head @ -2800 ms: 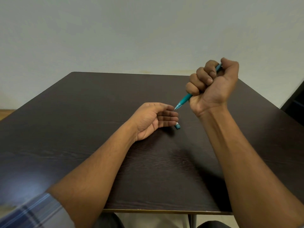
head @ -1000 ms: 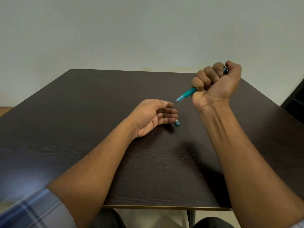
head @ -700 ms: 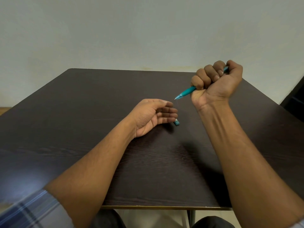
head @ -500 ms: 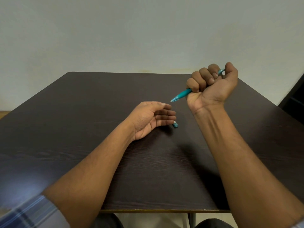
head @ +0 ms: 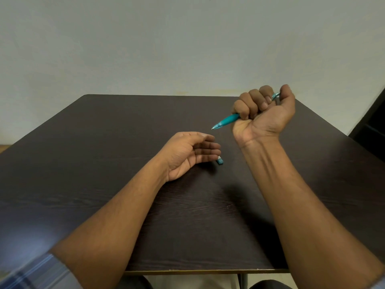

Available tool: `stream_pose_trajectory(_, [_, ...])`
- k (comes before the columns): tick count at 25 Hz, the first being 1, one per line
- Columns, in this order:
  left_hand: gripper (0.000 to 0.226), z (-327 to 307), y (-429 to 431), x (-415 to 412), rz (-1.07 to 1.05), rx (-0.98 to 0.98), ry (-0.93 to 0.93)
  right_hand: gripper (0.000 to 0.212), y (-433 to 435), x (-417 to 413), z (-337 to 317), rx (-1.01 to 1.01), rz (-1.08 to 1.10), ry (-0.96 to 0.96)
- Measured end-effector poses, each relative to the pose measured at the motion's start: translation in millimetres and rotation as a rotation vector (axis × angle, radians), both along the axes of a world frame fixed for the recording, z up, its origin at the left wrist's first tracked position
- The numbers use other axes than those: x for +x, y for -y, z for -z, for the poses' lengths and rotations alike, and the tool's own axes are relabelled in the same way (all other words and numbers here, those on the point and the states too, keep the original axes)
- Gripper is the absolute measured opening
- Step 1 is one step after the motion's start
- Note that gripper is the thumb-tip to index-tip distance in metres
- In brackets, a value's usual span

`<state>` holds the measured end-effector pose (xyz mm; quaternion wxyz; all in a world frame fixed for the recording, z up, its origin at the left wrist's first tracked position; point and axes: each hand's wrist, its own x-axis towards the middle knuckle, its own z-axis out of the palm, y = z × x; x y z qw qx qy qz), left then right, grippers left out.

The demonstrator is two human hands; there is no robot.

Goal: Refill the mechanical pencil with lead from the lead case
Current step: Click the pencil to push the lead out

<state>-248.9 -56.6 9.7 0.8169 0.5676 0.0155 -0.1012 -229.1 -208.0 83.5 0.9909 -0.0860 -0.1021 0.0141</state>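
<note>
My right hand [head: 264, 113] is a raised fist around a teal mechanical pencil [head: 227, 120], thumb over its back end, tip pointing down-left above the table. My left hand [head: 187, 153] rests on its edge on the table, palm up and fingers loosely curled; I see nothing in it. A small teal and white piece [head: 220, 160], perhaps the pencil's cap, lies on the table just beyond the left fingertips. No lead case is visible.
A dark wood-grain table [head: 104, 163] fills the view, its near edge close to my body. A pale wall stands behind it. A dark piece of furniture [head: 373, 119] is at the far right.
The pencil's tip first lifted away from my left fingers, then my right fist drifted slightly left and the tip came back down toward them. My left hand stayed put.
</note>
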Motion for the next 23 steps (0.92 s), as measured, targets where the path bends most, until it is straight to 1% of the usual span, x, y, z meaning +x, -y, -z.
stream_pose_trajectory(5, [0.025, 0, 0, 0, -0.001, -0.005, 0.004, 0.053, 5, -2, -6, 0.036, -0.001, 0.035])
stream_pose_trajectory(9, [0.026, -1, 1, -1, -0.006, -0.007, 0.004, 0.056, 5, -1, -3, 0.06, 0.003, 0.016])
stream_pose_trajectory(18, [0.026, -3, 1, -4, -0.008, -0.007, 0.001, 0.056, -1, -4, 1, -0.036, -0.009, 0.035])
stream_pose_trajectory(23, [0.027, -4, 1, -3, -0.01, -0.011, -0.004, 0.051, -5, -3, 0, -0.101, 0.017, 0.037])
